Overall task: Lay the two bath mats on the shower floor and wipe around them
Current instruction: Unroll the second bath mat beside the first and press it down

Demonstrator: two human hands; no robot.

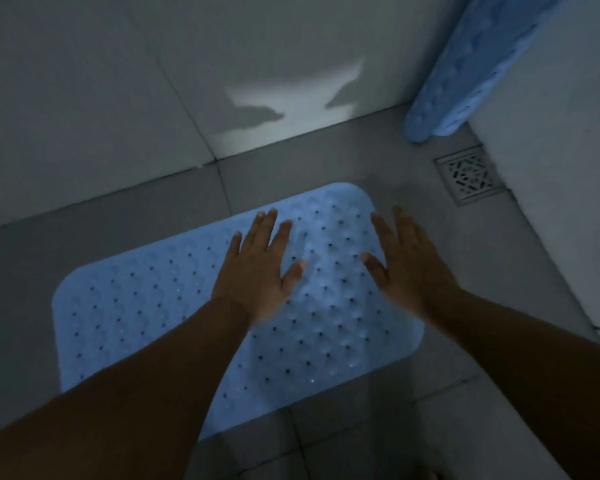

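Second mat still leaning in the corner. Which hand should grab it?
Right, probably. The right hand is nearer the leaning mat propped against the wall; the left hand lies over the flat mat, farther away.

1 blue mat flat on floor; 1 mat leaning upright.

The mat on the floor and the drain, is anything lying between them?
No. In the head view only bare grey floor tile lies between the flat blue mat and the metal drain. The other mat leans in the corner.
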